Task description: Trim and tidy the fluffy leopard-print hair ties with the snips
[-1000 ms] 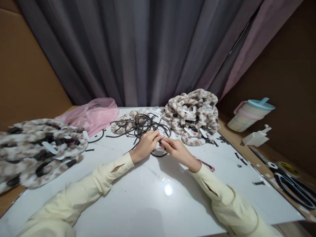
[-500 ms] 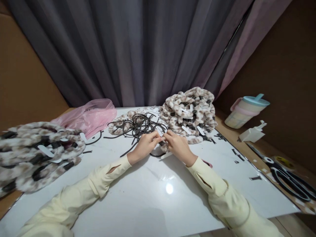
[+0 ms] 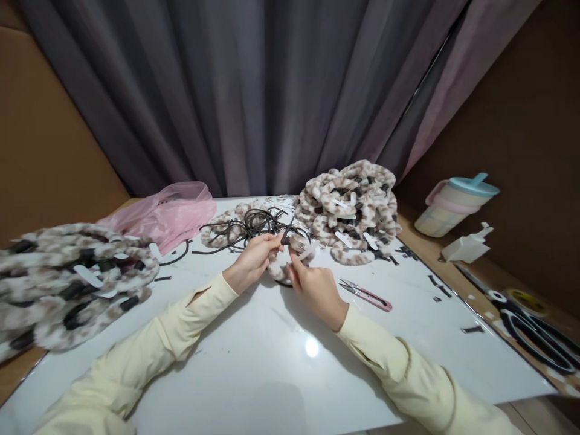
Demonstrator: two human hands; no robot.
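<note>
Both my hands meet at the middle of the white table [image 3: 281, 374]. My left hand [image 3: 251, 261] pinches the dark end of a furry leopard-print headband [image 3: 294, 246] lifted just off the table. My right hand [image 3: 315, 289] grips the same headband lower down, near a white tag on it. Just behind lies a tangle of bare dark headbands [image 3: 254, 225]. A heap of furry headbands [image 3: 351, 208] sits behind my right hand.
Another heap of furry headbands [image 3: 77, 281] fills the left edge, beside a pink plastic bag [image 3: 165, 211]. Pink thread snips [image 3: 366, 295] lie right of my right hand. Large scissors [image 3: 530, 329], a lidded cup [image 3: 455, 205] and dark scraps sit at the right.
My hands have drawn back toward me and lifted the furry headband. My right hand moved left, uncovering the pink snips.
</note>
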